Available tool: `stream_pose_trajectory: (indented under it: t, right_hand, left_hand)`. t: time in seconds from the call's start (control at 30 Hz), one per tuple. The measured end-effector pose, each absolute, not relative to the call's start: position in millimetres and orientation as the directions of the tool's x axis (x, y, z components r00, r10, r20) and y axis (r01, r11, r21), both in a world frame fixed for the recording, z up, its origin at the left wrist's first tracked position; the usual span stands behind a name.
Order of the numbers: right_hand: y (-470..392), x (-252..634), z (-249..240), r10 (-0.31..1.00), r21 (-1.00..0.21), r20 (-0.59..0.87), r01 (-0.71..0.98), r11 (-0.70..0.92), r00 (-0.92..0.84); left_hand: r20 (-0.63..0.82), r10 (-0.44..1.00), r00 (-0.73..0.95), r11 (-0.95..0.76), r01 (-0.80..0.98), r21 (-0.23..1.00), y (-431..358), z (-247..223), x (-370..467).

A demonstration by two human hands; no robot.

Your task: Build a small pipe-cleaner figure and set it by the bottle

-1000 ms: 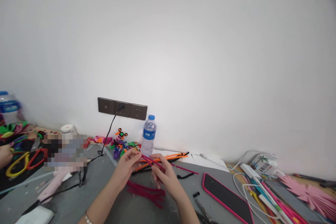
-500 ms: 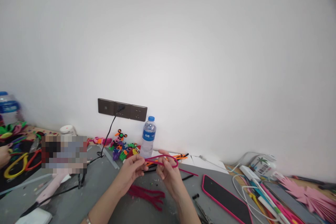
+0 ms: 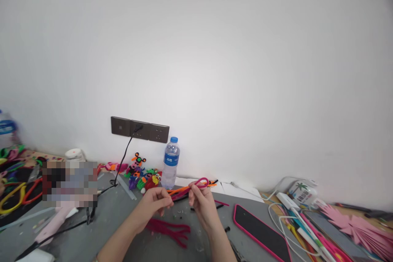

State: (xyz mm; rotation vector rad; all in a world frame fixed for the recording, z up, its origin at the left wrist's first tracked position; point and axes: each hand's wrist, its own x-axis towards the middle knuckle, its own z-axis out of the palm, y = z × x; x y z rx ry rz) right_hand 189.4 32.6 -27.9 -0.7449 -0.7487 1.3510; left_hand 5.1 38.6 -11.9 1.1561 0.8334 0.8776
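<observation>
A magenta pipe cleaner (image 3: pixel 201 179), bent into a narrow loop at its right end, is stretched between my hands above the grey work mat. My left hand (image 3: pixel 154 205) pinches its left end between thumb and fingers. Just below the loop, my right hand (image 3: pixel 202 202) grips it with closed fingertips. A bunch of magenta pipe cleaners (image 3: pixel 172 229) lies on the mat under my hands. Orange pipe cleaners (image 3: pixel 212 184) and black ones lie behind them, partly hidden by my fingers.
A water bottle (image 3: pixel 170 168) and small colourful pipe-cleaner figures (image 3: pixel 144 176) stand by the wall. To the right are a pink-edged phone (image 3: pixel 260 231), white cables and folded pink paper (image 3: pixel 356 223). A pink glue gun (image 3: pixel 55 223), its black cord and scissors (image 3: pixel 14 198) lie left.
My right hand has closed from spread fingers to a pinch on the pipe cleaner. The loop has become smaller. The view has shifted slightly to the right.
</observation>
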Motion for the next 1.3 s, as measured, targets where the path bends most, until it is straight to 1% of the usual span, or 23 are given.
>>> stream_pose_trajectory:
  t: [0.23,0.3,0.43,0.53,0.67,0.77,0.87,0.93,0.97,1.03,1.1,1.2,1.3]
  right_hand:
    - [26,207,-18,0.998,-0.773,0.025,-0.632,0.054,0.055]
    - [25,208,-17,0.999,-0.751,0.027,-0.659,0.051,0.046]
    - [24,210,-16,0.998,-0.724,0.043,-0.686,0.066,0.051]
    - [24,212,-16,0.995,-0.722,0.051,-0.685,0.097,0.088]
    - [23,213,-13,0.993,-0.721,0.063,-0.684,0.113,0.098]
    - [18,215,-10,0.997,-0.796,0.083,-0.601,0.07,0.006]
    - [13,218,-9,0.985,-0.879,0.079,-0.477,-0.004,-0.154]
    - [11,219,-10,0.967,-0.907,0.073,-0.419,-0.036,-0.242]
    - [11,218,-11,0.958,-0.915,0.072,-0.4,-0.046,-0.276]
    - [12,214,-14,0.941,-0.927,0.075,-0.372,-0.055,-0.329]
    - [14,209,-16,0.922,-0.939,0.08,-0.339,-0.058,-0.379]
    - [16,202,-16,0.901,-0.963,0.09,-0.269,-0.03,-0.424]
    - [16,200,-14,0.908,-0.982,0.095,-0.189,0.018,-0.407]
  left_hand:
    - [-0.132,0.869,0.478,0.242,-0.177,0.954,39,-13,0]
    - [-0.127,0.874,0.47,0.235,-0.179,0.955,39,-12,0]
    - [-0.044,0.903,0.427,0.134,-0.183,0.974,39,-10,2]
    - [0.018,0.908,0.418,0.077,-0.209,0.975,38,-10,5]
    - [0.04,0.866,0.499,0.091,-0.235,0.968,37,-10,-1]
    - [0.035,0.777,0.628,0.132,-0.216,0.967,39,-10,-14]
    - [0.006,0.615,0.788,0.207,-0.169,0.964,40,-7,-27]
    - [-0.015,0.531,0.847,0.247,-0.138,0.959,39,-4,-28]
    - [-0.023,0.517,0.856,0.252,-0.127,0.96,37,-2,-26]
    - [-0.032,0.534,0.845,0.225,-0.106,0.968,31,0,-17]
    - [-0.082,0.553,0.829,0.235,-0.06,0.97,25,-1,-6]
    - [-0.171,0.576,0.799,0.354,-0.056,0.933,20,-7,5]
    - [-0.242,0.59,0.771,0.424,-0.04,0.905,21,-12,7]
